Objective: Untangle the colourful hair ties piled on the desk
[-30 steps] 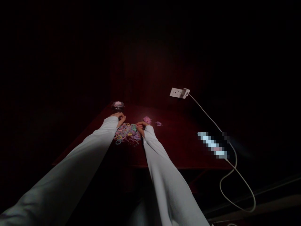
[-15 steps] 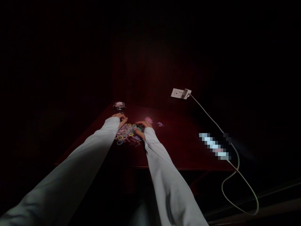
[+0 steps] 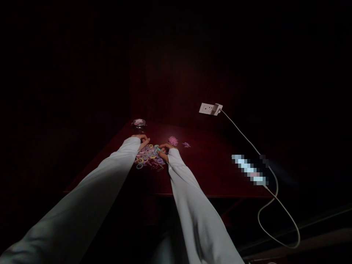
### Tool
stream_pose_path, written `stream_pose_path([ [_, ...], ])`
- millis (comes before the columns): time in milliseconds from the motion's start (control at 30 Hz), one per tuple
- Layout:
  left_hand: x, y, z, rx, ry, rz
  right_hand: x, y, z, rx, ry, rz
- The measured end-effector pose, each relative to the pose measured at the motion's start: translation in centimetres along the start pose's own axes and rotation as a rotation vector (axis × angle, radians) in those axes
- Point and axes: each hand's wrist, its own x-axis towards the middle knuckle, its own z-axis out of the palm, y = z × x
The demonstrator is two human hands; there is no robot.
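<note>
Small elastic hair ties in many colours lie in a loose pile on a dark red table. My left hand rests at the pile's upper left edge, fingers loosely bent, with nothing visible in them. At the pile's right side, my right hand has its thumb and fingers closed around a green hair tie. Just beyond it sits a heap of pink hair ties, with a smaller purple bunch to the right. Behind my left hand stands a clear round jar.
On the back wall, a white socket holds a charger. Its white cable hangs down to a blurred-out lit device at the table's right. The table's front edge runs beneath my forearms. The surroundings are very dark.
My right hand's thumb and fingers have come closer together, around the green hair tie. My left hand stays nearly in place. The view has shifted slightly.
</note>
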Motion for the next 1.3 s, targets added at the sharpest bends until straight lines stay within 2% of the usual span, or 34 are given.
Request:
stream_pose_path([
  [233, -1.6, 1.8, -0.9, -0.068, -0.021, 0.035, -0.6, -0.4, 0.3, 0.325, 0.017, 0.098],
  [400, -0.9, 1.6, -0.7, -0.023, -0.043, 0.021, 0.3, 0.0, 0.2, 0.354, -0.015, 0.163],
  [567, 0.2, 0.6, 0.2, 0.042, -0.081, -0.015, 0.6, 0.2, 0.4, 0.342, -0.002, 0.163],
  [700, 0.5, -0.2, 0.9, 0.017, -0.028, 0.088, 0.4, -0.3, 0.6, 0.345, 0.055, 0.157],
  [800, 0.6, -0.4, 0.9, -0.006, -0.052, 0.152, 0.5, -1.1, 0.6, 0.364, 0.106, 0.186],
  [933, 0.3, 0.4, 0.2, -0.088, -0.116, 0.215, 1.1, -1.9, 0.6, 0.364, 0.116, 0.155],
  [1167, -1.2, 2.2, -0.9, -0.081, -0.104, 0.412, 0.9, -2.0, 2.6, 0.339, 0.025, 0.031],
  [1300, -0.9, 1.9, -0.8, -0.041, -0.090, 0.437, 0.6, -2.3, 1.9, 0.355, 0.094, -0.007],
])
